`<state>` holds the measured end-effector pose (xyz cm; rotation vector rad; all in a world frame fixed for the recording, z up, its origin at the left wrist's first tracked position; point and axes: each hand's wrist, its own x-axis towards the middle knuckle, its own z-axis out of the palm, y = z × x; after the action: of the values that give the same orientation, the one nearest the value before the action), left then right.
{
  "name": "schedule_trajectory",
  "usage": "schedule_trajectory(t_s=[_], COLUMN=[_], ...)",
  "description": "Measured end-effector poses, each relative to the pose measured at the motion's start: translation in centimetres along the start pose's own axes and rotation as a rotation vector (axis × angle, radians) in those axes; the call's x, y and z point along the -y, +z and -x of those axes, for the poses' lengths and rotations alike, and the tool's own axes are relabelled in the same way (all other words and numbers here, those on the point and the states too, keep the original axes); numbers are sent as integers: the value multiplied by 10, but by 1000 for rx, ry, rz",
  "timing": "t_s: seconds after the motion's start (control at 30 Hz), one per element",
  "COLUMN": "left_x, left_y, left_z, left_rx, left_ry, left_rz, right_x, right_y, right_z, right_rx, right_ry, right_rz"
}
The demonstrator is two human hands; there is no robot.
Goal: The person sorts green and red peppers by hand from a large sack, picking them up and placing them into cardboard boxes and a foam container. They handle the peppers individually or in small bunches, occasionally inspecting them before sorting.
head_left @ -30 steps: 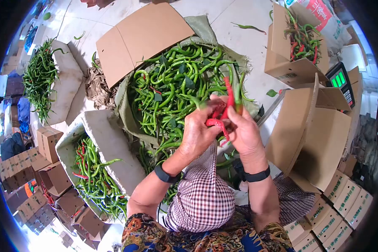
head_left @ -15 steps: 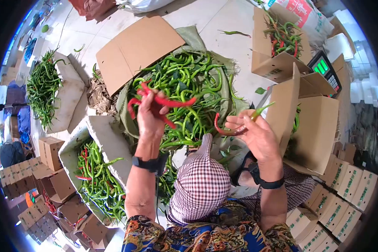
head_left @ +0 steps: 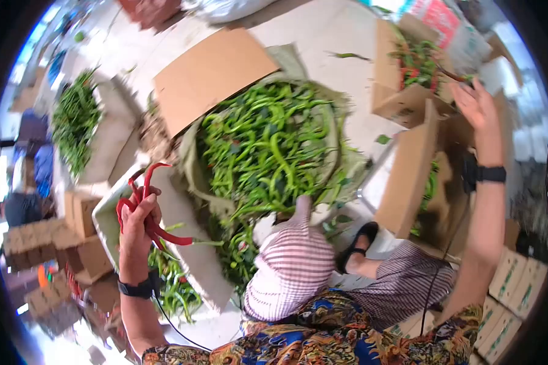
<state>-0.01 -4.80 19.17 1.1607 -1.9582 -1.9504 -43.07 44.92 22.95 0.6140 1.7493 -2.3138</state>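
Note:
Several red chili peppers [head_left: 145, 191] are bunched in my left hand [head_left: 141, 220], its fingers closed round them. That hand is above the white foam box [head_left: 186, 225], which holds green chili peppers [head_left: 176, 286] and a few red ones. At the upper right, my right hand [head_left: 478, 108] reaches out with its fingers apart. A dark red chili pepper [head_left: 449, 73] shows just past its fingertips, beside a cardboard box [head_left: 402, 104] of mixed red and green peppers. Between my arms, a large sack [head_left: 192, 152] lies spread under a heap of green chili peppers [head_left: 268, 146].
A cardboard flap [head_left: 213, 76] leans over the sack's far side. At my right stands another open cardboard box [head_left: 408, 176] with green peppers inside. More green peppers [head_left: 76, 121] are heaped at the far left. Stacked cartons [head_left: 511, 280] stand at the lower right.
My left hand has moved left and down from the heap to the foam box, keeping its red peppers. My right hand has swung up and right to the far cardboard box, its fingers spreading.

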Motion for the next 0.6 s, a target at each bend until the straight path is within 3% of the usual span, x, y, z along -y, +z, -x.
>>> schedule_trajectory(t_s=[0.1, 0.17, 0.2, 0.23, 0.27, 0.3, 0.37, 0.4, 0.47, 0.5, 0.53, 0.6], left_x=[20, 35, 50, 67, 87, 90, 97, 87, 105, 93, 108, 133], left_y=[-81, -126, -153, -181, -210, -207, -193, -164, -111, -61, -25, 47], left_z=[18, 31, 38, 42, 42, 49, 58, 48, 28, 23, 11, -17], left_rx=[-70, -153, -108, -56, 33, 41, -311, -280, -113, 59, 194, 304], left_ry=[-168, -267, -314, -361, -335, -340, 391, 191, 4, -20, 79, 169], left_rz=[-72, -188, -368, -544, -1040, -1045, -2049, -1832, -999, -827, -726, -605], right_x=[-48, -100, -134, -144, -156, -179, -219, -246, -311, -347, -384, -439], right_y=[20, 47, 44, 70, 75, 64, 44, 30, -6, -28, -47, -68], right_z=[61, 124, 138, 202, 225, 234, 233, 223, 197, 184, 170, 161], right_rx=[505, 686, 758, 616, 591, 645, 565, 486, 286, 284, 265, 228], right_ry=[43, 28, 136, 90, 256, 370, 461, 446, 478, 489, 599, 716], right_rz=[79, 92, 48, 219, 298, 157, 97, 143, 197, 199, 205, 209])
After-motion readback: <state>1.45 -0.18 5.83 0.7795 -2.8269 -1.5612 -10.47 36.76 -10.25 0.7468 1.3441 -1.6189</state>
